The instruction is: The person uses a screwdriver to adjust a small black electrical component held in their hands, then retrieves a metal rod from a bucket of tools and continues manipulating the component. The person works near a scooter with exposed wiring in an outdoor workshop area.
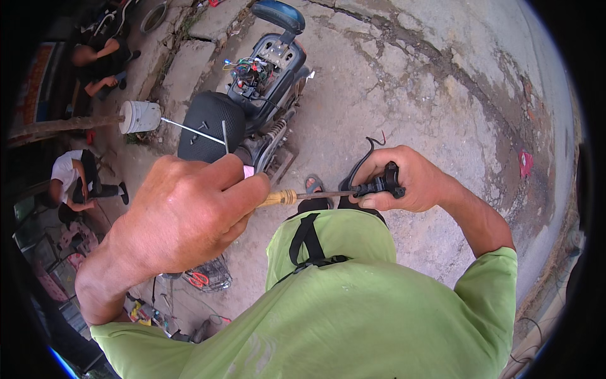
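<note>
Left hand (196, 202): one, a fist closed round the screwdriver, nearer the wearer than the seat.
Screwdriver (287, 196): one, ribbed amber handle, slim metal shaft, tip against the black part.
Right hand (416, 174): one, thumb and fingers pinching the black part.
Black part (390, 180): one, hard, lobed, right of the seat.
Seat (211, 107): one, rounded, textured black.
T-shaped tool (189, 129): one, metal, across the seat.
Bucket (140, 117): one, white, cylindrical, left of the seat.
</note>
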`<state>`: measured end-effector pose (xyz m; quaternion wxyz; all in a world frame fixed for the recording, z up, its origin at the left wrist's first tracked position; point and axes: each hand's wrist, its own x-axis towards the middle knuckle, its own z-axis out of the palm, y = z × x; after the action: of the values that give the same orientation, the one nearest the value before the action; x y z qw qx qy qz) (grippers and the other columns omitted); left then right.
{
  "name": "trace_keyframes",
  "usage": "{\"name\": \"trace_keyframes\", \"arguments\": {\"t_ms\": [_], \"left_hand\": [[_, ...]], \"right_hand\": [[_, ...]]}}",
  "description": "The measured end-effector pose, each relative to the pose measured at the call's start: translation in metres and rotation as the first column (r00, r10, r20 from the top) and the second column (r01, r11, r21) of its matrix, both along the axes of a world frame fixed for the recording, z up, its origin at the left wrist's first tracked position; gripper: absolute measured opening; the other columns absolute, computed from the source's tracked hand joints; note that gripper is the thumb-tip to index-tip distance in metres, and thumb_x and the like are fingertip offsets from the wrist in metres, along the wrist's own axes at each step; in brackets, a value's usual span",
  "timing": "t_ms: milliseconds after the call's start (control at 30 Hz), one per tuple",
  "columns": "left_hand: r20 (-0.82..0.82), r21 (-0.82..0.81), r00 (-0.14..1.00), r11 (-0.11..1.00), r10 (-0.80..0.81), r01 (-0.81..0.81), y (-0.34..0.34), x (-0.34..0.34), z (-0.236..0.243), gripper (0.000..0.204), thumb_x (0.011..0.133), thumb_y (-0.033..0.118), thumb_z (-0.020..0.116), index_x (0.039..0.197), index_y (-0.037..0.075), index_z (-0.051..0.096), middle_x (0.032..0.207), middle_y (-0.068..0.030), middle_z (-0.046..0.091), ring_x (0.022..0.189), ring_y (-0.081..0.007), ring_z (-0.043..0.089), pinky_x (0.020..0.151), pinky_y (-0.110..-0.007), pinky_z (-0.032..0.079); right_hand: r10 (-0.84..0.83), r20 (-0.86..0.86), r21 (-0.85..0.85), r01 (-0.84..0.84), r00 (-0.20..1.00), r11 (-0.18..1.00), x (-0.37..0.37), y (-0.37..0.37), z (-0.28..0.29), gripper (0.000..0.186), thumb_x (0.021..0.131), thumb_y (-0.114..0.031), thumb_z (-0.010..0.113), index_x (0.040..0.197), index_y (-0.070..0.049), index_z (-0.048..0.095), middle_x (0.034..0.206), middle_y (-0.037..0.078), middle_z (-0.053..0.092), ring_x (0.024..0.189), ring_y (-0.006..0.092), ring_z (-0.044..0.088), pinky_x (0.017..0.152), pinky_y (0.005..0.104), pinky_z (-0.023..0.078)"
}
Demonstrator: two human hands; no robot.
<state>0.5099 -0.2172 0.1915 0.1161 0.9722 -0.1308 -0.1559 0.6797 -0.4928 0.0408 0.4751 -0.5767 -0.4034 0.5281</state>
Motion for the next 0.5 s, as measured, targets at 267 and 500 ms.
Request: {"name": "trace_keyframes", "arguments": {"t_ms": [267, 500], "left_hand": [[0.024, -0.040, 0.992, 0.992, 0.121, -0.120, 0.015, 0.002, 0.004, 0.037, 0.072, 0.000, 0.079, 0.107, 0.008, 0.073, 0.077, -0.0081, 0.060, 0.064, -0.0315, 0.064, 0.055, -0.043, 0.048], [0.095, -0.033, 0.993, 0.997, 0.069, -0.067, 0.009, 0.001, 0.005, 0.040, 0.068, 0.001, 0.081, 0.106, 0.007, 0.073, 0.077, -0.0077, 0.059, 0.062, -0.0301, 0.063, 0.053, -0.043, 0.047]], "right_hand": [[-0.204, 0.004, 0.108, 0.202, 0.979, 0.973, -0.008, -0.009, -0.020, 0.024, 0.088, -0.007, 0.082, 0.107, 0.002, 0.070, 0.104, 0.013, 0.079, 0.094, 0.0182, 0.076, 0.086, 0.0341, 0.060], [-0.233, -0.249, 0.121, 0.269, 0.940, 0.955, 0.000, -0.015, -0.028, 0.034, 0.089, -0.012, 0.086, 0.110, 0.006, 0.065, 0.102, 0.017, 0.079, 0.097, 0.0211, 0.077, 0.085, 0.0345, 0.062]]}}
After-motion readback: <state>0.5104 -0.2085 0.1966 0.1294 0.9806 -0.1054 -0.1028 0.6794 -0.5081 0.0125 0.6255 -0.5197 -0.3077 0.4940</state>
